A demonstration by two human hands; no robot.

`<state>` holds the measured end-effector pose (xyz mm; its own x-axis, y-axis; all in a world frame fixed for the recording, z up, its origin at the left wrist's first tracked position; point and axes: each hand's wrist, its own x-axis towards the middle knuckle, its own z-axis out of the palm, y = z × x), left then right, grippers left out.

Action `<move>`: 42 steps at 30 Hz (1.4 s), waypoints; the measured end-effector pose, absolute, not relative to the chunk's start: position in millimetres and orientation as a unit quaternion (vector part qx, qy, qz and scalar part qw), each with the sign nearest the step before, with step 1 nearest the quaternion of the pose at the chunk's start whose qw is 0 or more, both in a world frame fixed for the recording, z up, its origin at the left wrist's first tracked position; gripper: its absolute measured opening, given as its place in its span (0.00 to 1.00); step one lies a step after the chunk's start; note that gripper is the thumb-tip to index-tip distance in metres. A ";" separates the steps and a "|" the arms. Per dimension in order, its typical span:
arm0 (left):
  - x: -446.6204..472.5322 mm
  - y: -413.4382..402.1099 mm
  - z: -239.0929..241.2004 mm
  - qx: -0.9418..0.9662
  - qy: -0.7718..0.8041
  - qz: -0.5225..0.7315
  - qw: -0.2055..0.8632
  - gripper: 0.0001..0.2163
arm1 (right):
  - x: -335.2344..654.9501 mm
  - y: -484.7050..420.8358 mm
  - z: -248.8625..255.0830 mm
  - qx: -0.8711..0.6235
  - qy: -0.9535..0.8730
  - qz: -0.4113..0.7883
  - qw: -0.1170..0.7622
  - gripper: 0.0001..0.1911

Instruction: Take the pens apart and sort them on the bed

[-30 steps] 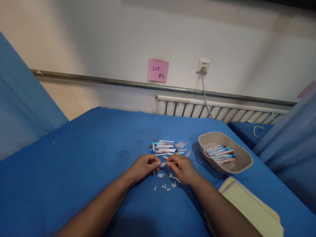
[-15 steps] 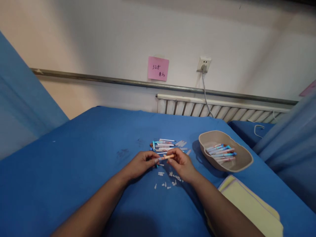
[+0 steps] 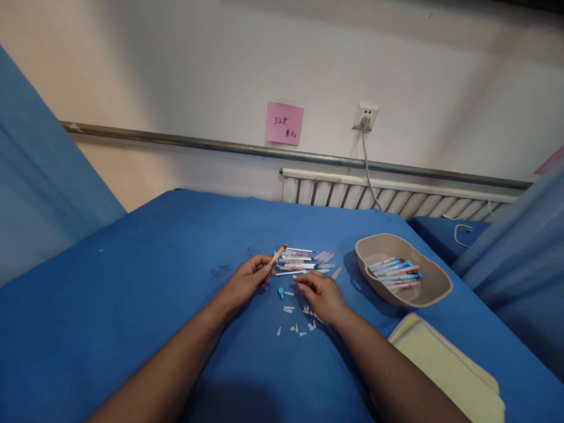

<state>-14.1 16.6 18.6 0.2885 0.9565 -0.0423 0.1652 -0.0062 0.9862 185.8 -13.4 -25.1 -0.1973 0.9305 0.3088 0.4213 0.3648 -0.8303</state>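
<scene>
My left hand [image 3: 253,275] is closed around an orange pen [image 3: 279,252], which tilts up and away to the right. My right hand [image 3: 322,292] pinches at a tiny pale piece by its fingertips, too small to name, apart from the pen. Just beyond both hands lies a pile of pen parts [image 3: 297,261], with white refills and clear tubes among them. Between the hands sits a small teal piece [image 3: 281,292]. Several small white tips [image 3: 296,328] are scattered on the blue cloth nearer to me, some partly hidden by my right hand.
To the right stands a beige basin [image 3: 434,291] holding several pens [image 3: 396,271]. A folded yellow cloth [image 3: 445,358] lies in front of it, beside my right forearm. Blue cloth [image 3: 176,247] covers the table, which ends at a wall with a radiator [image 3: 343,189].
My hands have drawn apart. The pen, earlier held level between both hands, is now in my left hand alone and tilted upward. My right hand has moved slightly down.
</scene>
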 end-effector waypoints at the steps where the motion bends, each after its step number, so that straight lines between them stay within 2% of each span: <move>1: -14.1 17.3 17.4 0.602 0.467 0.374 0.529 0.13 | 185.6 -14.2 -25.9 -0.475 -0.745 0.268 0.384 0.08; 5: -10.7 14.8 13.4 0.627 0.453 0.345 0.532 0.14 | 178.2 -19.7 -22.9 -0.487 -0.792 0.208 0.304 0.09; 13: -6.4 8.4 14.7 0.702 0.413 0.320 0.484 0.10 | 163.4 -20.7 -11.2 -0.516 -0.827 0.132 0.182 0.09; 21: -5.4 3.1 18.9 0.719 0.380 0.326 0.483 0.10 | 161.6 -26.9 -5.1 -0.515 -0.848 0.069 0.108 0.13; 24: -6.1 3.8 17.5 0.718 0.380 0.329 0.481 0.10 | 163.5 -28.0 -3.4 -0.504 -0.852 0.070 0.120 0.13; 32: -7.5 8.0 11.6 0.692 0.412 0.343 0.483 0.11 | 172.5 -25.6 -11.6 -0.508 -0.803 0.187 0.248 0.05; 42: -5.3 11.7 5.1 0.690 0.426 0.335 0.480 0.10 | 159.6 -21.5 -18.9 -0.529 -0.816 0.114 0.204 0.10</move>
